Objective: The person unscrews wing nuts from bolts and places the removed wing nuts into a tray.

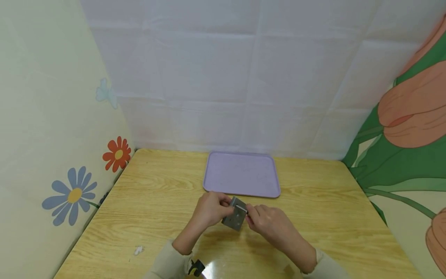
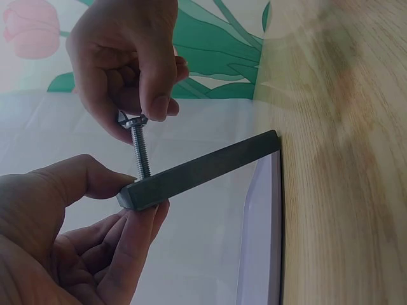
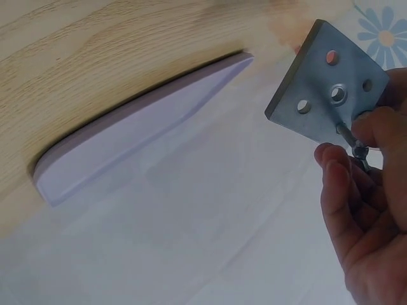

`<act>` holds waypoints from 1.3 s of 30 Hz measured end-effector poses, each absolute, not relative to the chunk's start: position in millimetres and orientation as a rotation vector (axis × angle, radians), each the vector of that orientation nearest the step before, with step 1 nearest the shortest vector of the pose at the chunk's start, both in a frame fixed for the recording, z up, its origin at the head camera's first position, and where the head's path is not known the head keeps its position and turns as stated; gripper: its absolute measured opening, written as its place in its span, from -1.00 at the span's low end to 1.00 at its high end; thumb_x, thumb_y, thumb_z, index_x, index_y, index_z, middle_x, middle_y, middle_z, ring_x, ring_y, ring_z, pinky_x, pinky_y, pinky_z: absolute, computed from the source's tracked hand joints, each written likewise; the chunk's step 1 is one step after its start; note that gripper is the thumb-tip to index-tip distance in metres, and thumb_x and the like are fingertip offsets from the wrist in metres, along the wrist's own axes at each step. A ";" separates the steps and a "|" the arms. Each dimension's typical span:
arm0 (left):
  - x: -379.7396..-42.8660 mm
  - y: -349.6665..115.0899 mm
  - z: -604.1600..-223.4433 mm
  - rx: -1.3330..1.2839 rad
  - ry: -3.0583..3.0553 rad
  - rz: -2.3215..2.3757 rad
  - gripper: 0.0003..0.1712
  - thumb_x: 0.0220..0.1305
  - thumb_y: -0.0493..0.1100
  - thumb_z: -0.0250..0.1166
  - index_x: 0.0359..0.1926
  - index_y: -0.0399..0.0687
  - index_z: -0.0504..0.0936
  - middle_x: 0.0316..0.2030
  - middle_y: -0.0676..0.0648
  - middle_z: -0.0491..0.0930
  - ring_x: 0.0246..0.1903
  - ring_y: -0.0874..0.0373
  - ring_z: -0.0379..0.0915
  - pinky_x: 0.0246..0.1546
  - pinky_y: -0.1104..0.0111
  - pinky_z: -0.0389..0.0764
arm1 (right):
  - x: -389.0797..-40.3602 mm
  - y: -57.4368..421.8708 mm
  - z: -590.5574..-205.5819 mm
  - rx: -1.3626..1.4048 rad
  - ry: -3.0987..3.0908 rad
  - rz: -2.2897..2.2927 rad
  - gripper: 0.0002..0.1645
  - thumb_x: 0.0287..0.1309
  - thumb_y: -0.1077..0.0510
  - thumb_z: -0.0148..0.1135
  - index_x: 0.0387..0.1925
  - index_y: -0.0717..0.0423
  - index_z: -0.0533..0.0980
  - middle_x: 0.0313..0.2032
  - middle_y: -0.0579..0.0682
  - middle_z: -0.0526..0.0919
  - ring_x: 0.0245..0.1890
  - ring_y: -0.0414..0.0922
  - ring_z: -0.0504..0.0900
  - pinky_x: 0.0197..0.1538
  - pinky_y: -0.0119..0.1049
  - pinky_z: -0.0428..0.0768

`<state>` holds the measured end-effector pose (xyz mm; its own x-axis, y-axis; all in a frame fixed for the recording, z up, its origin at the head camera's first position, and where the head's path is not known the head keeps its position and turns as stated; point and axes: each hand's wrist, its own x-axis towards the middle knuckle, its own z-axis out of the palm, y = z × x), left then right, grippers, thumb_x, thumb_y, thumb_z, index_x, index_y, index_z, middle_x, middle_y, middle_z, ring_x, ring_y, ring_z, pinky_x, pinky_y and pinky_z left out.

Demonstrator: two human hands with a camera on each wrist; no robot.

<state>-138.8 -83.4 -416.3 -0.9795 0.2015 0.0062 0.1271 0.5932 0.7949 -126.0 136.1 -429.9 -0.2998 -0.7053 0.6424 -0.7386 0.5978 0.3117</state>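
My left hand [image 1: 208, 209] grips a grey metal plate [image 1: 232, 222] by one corner, thumb on one face and fingers beneath, as the left wrist view shows. Several round holes run through the plate [image 3: 313, 71], one of them central with a raised ring. My right hand [image 1: 271, 224] pinches the head end of a threaded bolt [image 2: 141, 150]. The bolt stands up from the plate's face near the gripped corner, with its lower end at a corner hole; how deep it sits is hidden. Both hands are raised above the table.
A shallow lilac tray [image 1: 241, 174] lies on the wood-grain table [image 1: 167, 182] beyond my hands, near the white back sheet. A small white scrap or mark [image 1: 138, 250] shows at the left front. Flower-printed sheets line both sides.
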 end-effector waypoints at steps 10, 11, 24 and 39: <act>-137.7 -83.0 -417.1 0.297 2.746 1.349 -0.80 0.04 -0.17 0.44 -0.28 -0.13 0.79 -0.48 0.08 0.70 -0.50 0.27 0.55 -0.50 0.36 0.57 | -126.1 135.7 -430.4 1.141 -2.019 0.055 -0.43 0.56 0.06 -0.33 -0.26 0.28 0.58 -0.60 -0.05 0.57 -0.68 -0.23 0.48 -0.72 -0.42 0.38; -137.7 -82.9 -417.3 0.298 2.752 1.345 -0.80 0.03 -0.17 0.44 -0.28 -0.14 0.79 -0.48 0.08 0.70 -0.49 0.27 0.55 -0.50 0.37 0.56 | -126.1 135.8 -430.4 1.143 -2.015 0.057 -0.44 0.56 0.06 -0.32 -0.26 0.28 0.57 -0.60 -0.06 0.57 -0.68 -0.23 0.47 -0.73 -0.43 0.37; -138.3 -82.3 -416.1 0.292 2.749 1.337 -0.79 0.05 -0.14 0.42 -0.27 -0.11 0.80 -0.48 0.09 0.70 -0.49 0.26 0.55 -0.50 0.35 0.57 | -125.1 137.4 -429.0 1.136 -2.036 0.057 -0.42 0.56 0.05 -0.33 -0.22 0.28 0.59 -0.59 -0.06 0.59 -0.68 -0.25 0.47 -0.73 -0.45 0.36; -137.2 -82.3 -414.6 0.287 2.773 1.321 -0.78 0.02 -0.15 0.43 -0.28 -0.11 0.80 -0.47 0.10 0.70 -0.47 0.28 0.54 -0.48 0.38 0.57 | -121.6 145.6 -414.8 0.647 -2.867 1.561 -0.43 0.47 -0.22 0.05 -0.11 0.22 0.64 -0.50 -0.12 0.69 -0.68 -0.33 0.46 -0.62 -0.42 0.42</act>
<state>-137.2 -82.3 -414.6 -0.9811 0.1913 0.0286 0.1427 0.6162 0.7746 -121.6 145.6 -414.8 -0.9078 -0.4188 0.0215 -0.2453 0.4890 -0.8371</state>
